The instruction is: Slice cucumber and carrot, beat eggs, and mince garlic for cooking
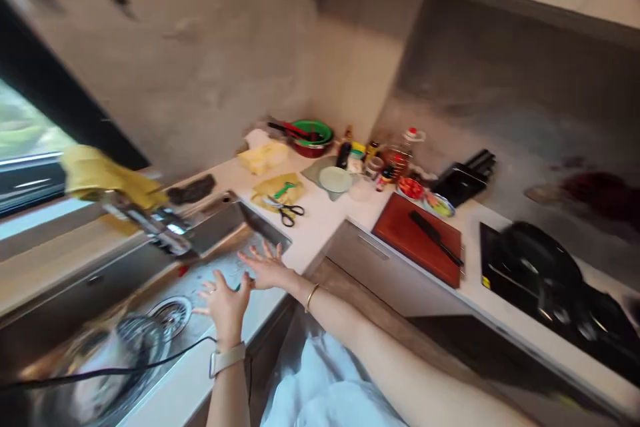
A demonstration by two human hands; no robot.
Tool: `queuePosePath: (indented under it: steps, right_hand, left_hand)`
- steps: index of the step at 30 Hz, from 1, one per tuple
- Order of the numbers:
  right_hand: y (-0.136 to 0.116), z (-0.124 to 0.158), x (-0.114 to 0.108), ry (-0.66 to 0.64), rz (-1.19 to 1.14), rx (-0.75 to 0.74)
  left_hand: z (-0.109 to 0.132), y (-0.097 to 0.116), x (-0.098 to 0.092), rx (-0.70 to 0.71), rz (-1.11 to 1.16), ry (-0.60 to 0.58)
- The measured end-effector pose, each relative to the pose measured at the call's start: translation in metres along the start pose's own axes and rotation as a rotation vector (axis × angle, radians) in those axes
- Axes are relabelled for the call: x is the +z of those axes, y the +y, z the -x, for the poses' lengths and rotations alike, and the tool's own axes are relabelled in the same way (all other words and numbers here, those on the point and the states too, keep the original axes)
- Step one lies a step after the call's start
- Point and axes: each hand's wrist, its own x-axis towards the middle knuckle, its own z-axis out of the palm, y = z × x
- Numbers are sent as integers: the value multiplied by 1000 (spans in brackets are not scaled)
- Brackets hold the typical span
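Both my hands hang over the steel sink (125, 267), fingers spread and holding nothing. My left hand (223, 302) wears a ring and a pale watch at the wrist and hovers near the drain (171, 313). My right hand (265, 265), with a thin gold bangle on the wrist, is just right of it, close to the sink's near right corner. The tap (150, 223) juts out above the basin with a yellow cloth (105, 177) draped over it. The picture is smeared by motion.
Black-handled scissors (287, 211) lie on a yellow cloth by the sink. A red cutting board (420, 240) carries a black knife (434, 235). Bottles, bowls and a knife block (465, 177) crowd the back corner. A black pan (540, 260) sits on the hob. A bowl (95, 367) is in the sink.
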Motion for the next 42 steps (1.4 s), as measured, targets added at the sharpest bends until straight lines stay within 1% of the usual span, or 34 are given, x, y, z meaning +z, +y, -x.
queuePosePath:
  steps: [2, 3, 5, 7, 8, 10, 13, 14, 15, 17, 19, 21, 23, 26, 28, 31, 34, 36, 38, 40, 42]
  right_hand:
    - [13, 37, 0, 82, -54, 30]
    - [19, 56, 1, 124, -98, 49]
    - [32, 98, 5, 211, -201, 78]
    - [46, 145, 12, 326, -327, 135]
    - [53, 171, 16, 389, -398, 192]
    - [69, 227, 29, 567, -564, 403]
    - [91, 320, 57, 756, -628, 631]
    - [98, 351, 67, 870, -727, 757]
    - [104, 381, 77, 941, -754, 839]
    - [113, 440, 94, 1053, -777, 961]
    - [119, 496, 106, 1171, -796, 1050]
    - [121, 552, 115, 1298, -814, 1104]
    - [122, 608, 121, 1407, -806, 1141]
    - [122, 695, 126, 1535, -741, 1211]
    - [120, 752, 126, 1633, -664, 1280]
    - [112, 834, 124, 1760, -579, 1359]
    - [101, 906, 126, 1879, -576, 1384]
    - [96, 945, 132, 1975, -572, 1400]
    - [97, 979, 140, 2054, -566, 1426]
    - [103, 1009, 149, 2101, -565, 1472]
    - [117, 1039, 153, 2118, -561, 1530]
  left_hand:
    - [23, 16, 0, 53, 29, -1]
    - [36, 25, 2, 95, 79, -32]
    - [66, 42, 10, 217, 244, -155]
    - [101, 58, 24, 351, 437, -341]
    - [120, 65, 32, 389, 500, -436]
    - [164, 76, 49, 427, 542, -608]
    - [235, 88, 73, 451, 628, -826]
    - [259, 91, 80, 454, 647, -883]
    - [283, 95, 86, 459, 645, -938]
    - [327, 105, 96, 489, 608, -1034]
    - [369, 117, 107, 553, 549, -1108]
    - [413, 132, 120, 649, 503, -1162]
    - [462, 148, 136, 743, 484, -1198]
    - [551, 172, 160, 832, 470, -1257]
    - [616, 187, 168, 878, 461, -1285]
    - [711, 207, 165, 989, 483, -1279]
    - [792, 229, 152, 1090, 502, -1298]
    - [837, 246, 145, 1117, 482, -1339]
    - [878, 263, 142, 1133, 470, -1373]
    - [915, 282, 143, 1156, 478, -1390]
    - [951, 300, 149, 1173, 494, -1395]
